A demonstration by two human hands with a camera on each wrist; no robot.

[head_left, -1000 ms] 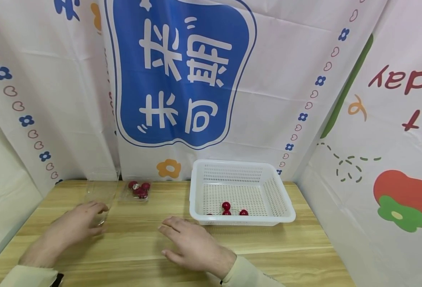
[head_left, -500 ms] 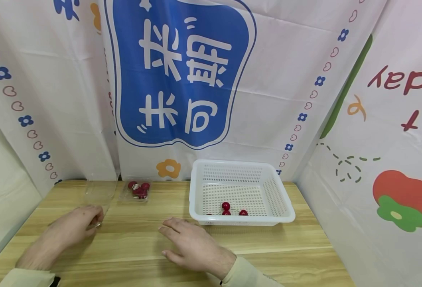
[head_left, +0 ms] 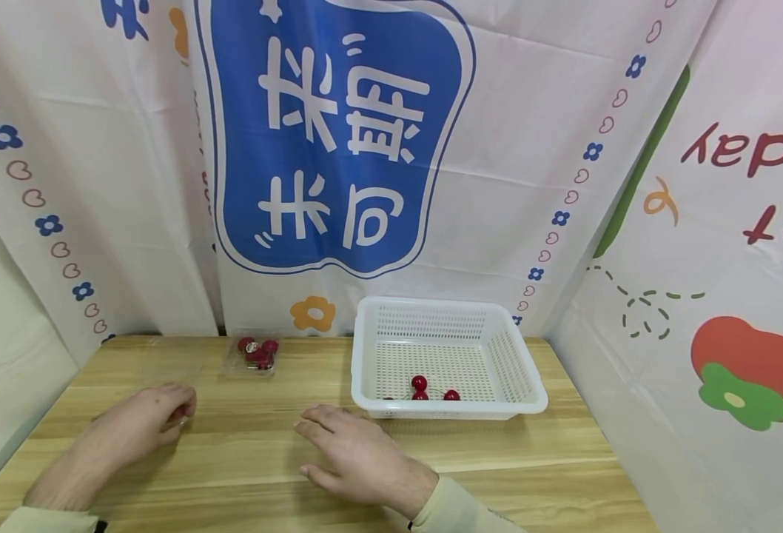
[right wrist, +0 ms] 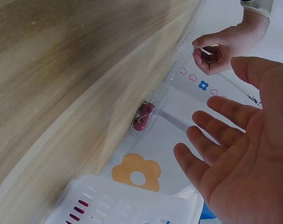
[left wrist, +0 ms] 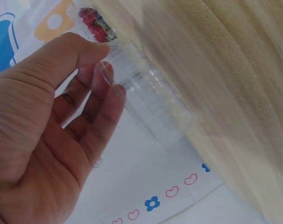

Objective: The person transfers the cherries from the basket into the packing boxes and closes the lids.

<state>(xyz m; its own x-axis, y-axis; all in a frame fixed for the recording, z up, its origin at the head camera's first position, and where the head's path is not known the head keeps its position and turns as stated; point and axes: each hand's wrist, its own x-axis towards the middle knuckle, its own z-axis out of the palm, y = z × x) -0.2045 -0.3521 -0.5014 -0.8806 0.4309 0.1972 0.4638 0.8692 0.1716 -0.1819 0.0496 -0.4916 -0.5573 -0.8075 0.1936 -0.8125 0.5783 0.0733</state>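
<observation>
My left hand (head_left: 135, 422) pinches the near edge of a clear plastic box (left wrist: 153, 105) between thumb and curled fingers, best seen in the left wrist view. The box lies at the table's back left and shows only faintly in the head view. My right hand (head_left: 361, 455) hovers or rests low over the middle of the table, fingers extended and holding nothing; which of the two I cannot tell. To the right of the clear box stands a second clear plastic box (head_left: 257, 355) with several dark red cherries inside. My right hand is nearest to the white basket.
The white slotted basket (head_left: 448, 406) stands at the back right, with several red cherries (head_left: 419, 383) near its front wall. A printed cloth (head_left: 518, 148) hangs behind the wooden table (head_left: 265, 459). More cloth walls flank both sides.
My left fingers have closed on the clear box's edge. The raised part of the box, upright against the cloth before, now lies lower. The right hand stays in place.
</observation>
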